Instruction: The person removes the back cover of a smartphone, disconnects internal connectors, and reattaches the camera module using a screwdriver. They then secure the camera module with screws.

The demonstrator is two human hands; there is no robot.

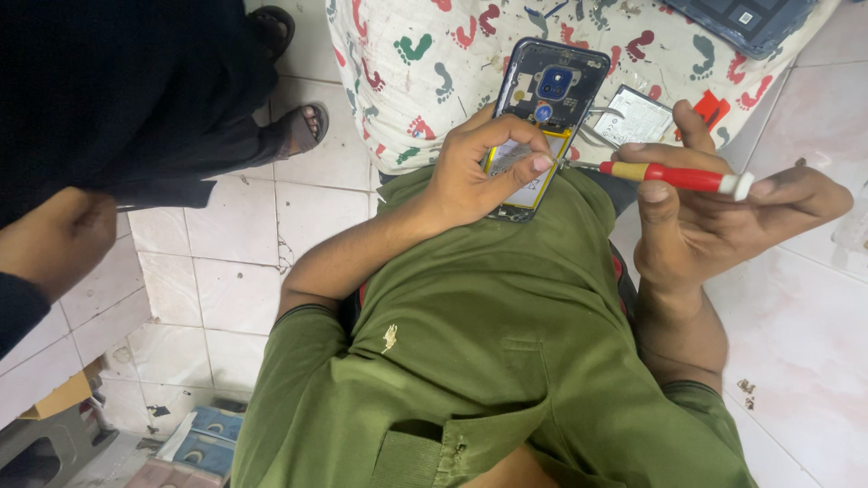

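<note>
My left hand [475, 172] grips an opened phone [542, 99] with its back cover off, the camera block and a yellow-edged battery exposed; my thumb presses on the battery. My right hand [714, 212] holds a small screwdriver [674, 175] with a red and tan handle and a white cap, lying sideways with its tip pointing toward the phone's right edge. Both hands hover above my green shirt [488, 343].
A white cloth with coloured footprints [416, 63] covers the surface ahead, carrying a silvery flat part [637, 116] and a dark phone cover [750, 20]. Another person in black [117, 90] stands at left, a hand [50, 239] and sandalled foot [303, 131] visible. Tiled floor around.
</note>
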